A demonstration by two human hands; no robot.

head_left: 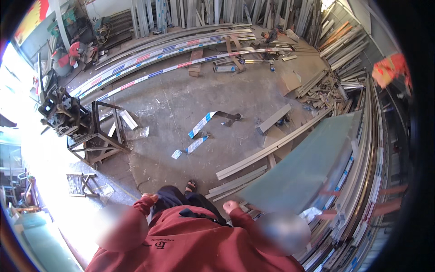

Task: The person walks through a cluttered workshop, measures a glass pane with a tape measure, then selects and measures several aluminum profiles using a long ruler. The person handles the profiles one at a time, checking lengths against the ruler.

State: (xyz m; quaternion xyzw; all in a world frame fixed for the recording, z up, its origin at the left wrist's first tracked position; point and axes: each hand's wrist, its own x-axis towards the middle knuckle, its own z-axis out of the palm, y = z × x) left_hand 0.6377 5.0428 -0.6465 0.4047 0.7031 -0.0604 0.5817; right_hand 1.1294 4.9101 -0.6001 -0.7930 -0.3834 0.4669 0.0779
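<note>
My left hand [152, 196] hangs at my left side, beside my dark trousers. It is small in the picture, and its fingers cannot be made out. On the other side, my right hand [230, 207] is held out from the hip with its fingers curled in, and nothing shows in it. Nearest to it are the large greenish glass sheet [299, 167] and some pale metal profiles [238, 182] on the floor. A sandalled foot [190, 186] shows below my trousers. Neither hand visibly touches anything.
A dark machine on a metal stand [68, 113] is at the left, near a small folding stool [80, 185]. Strips of blue-and-white film [201, 124] lie on the floor ahead. Long wrapped profiles [158, 71] stretch across the back; stacked bars [358, 190] line the right.
</note>
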